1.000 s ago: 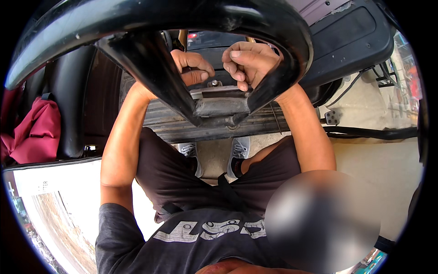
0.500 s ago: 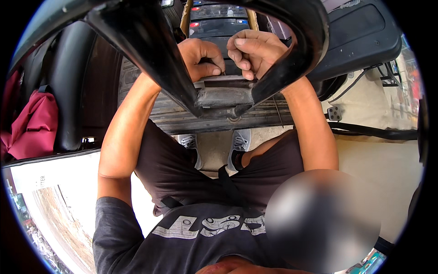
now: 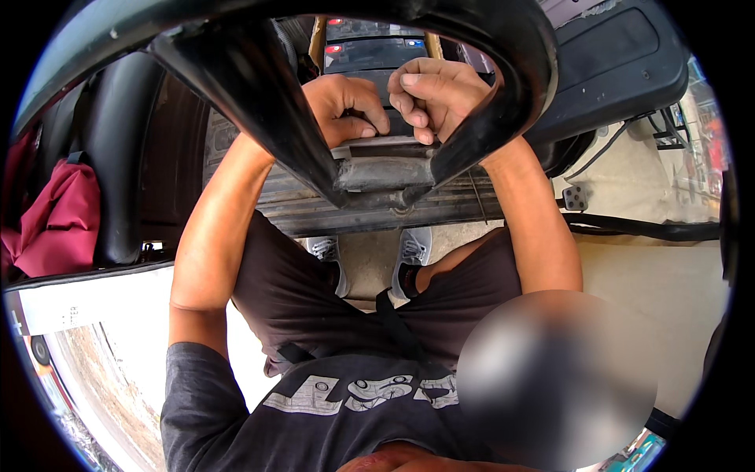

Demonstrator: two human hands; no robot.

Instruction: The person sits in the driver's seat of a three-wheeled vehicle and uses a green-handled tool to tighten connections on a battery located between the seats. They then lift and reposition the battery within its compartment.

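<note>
My left hand [image 3: 344, 108] is closed, thumb and fingers bent together just above a worn metal bracket [image 3: 385, 173]. Anything in its pinch is too small to make out. To its right my right hand [image 3: 442, 96] has its palm side partly showing, fingers curled and thumb against the forefinger; what it may hold is hidden. The two hands are close but apart. A thick black tubular frame [image 3: 259, 94] crosses in front of them and covers part of both wrists. Beyond the hands, black batteries [image 3: 373, 53] with red and blue marks are lined up in a carton.
A dark ribbed platform [image 3: 314, 216] runs below the bracket, above my shoes [image 3: 413, 248]. At the left are a black padded seat [image 3: 124, 173] and a maroon cloth bag [image 3: 63, 220]. A black panel [image 3: 605, 63] and a foot pedal [image 3: 576, 198] are at the right.
The view has shifted slightly, with the batteries sitting higher in it. Both hands stay over the bracket, their fingers moving only a little, still closed.
</note>
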